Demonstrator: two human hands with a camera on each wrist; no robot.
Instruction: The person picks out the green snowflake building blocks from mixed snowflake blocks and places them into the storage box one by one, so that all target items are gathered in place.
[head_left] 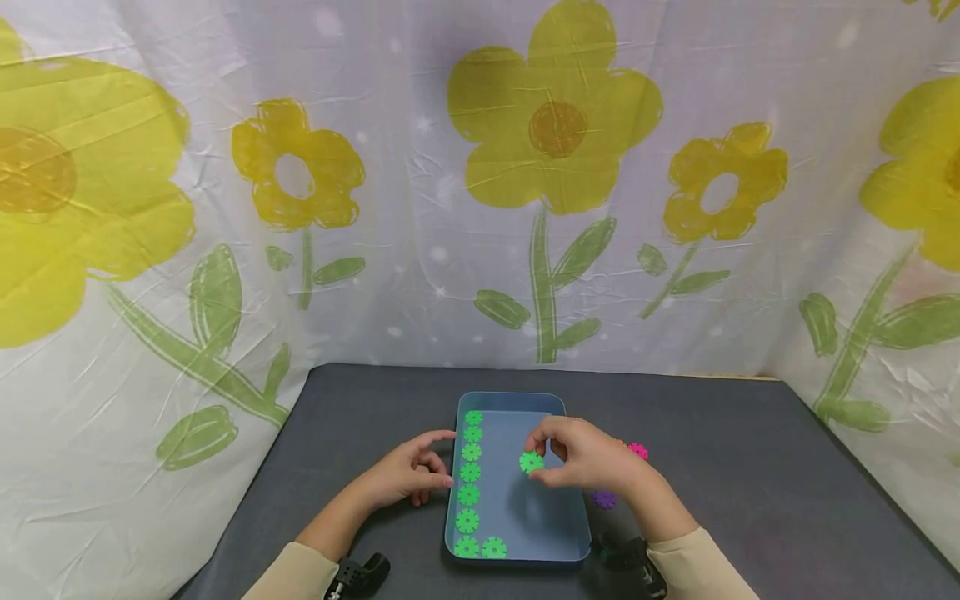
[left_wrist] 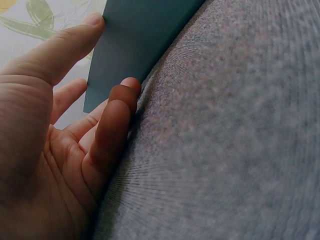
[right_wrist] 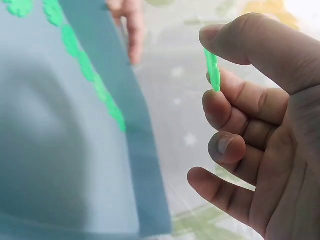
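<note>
A blue rectangular tray (head_left: pixel 517 557) stands on the dark table. Inside, several green notched plastic discs (head_left: pixel 468 495) run in a column along its left wall, and one more green disc (head_left: pixel 494 547) lies beside the column's near end. Over the tray, my right hand (head_left: pixel 581 454) pinches another green disc (head_left: pixel 532 462) between thumb and fingers; the right wrist view shows this pinched disc (right_wrist: pixel 213 70) edge-on. My left hand (head_left: pixel 411 472) is at the tray's left side, its thumb and fingertips at the outer wall (left_wrist: pixel 142 40), the other fingers loosely bent.
Right of the tray, partly behind my right hand and forearm, lie a pink disc (head_left: pixel 637 451) and a purple disc (head_left: pixel 604 500), with a bit of orange showing. A flower-printed curtain (head_left: pixel 420 275) hangs around the dark table (head_left: pixel 750 467).
</note>
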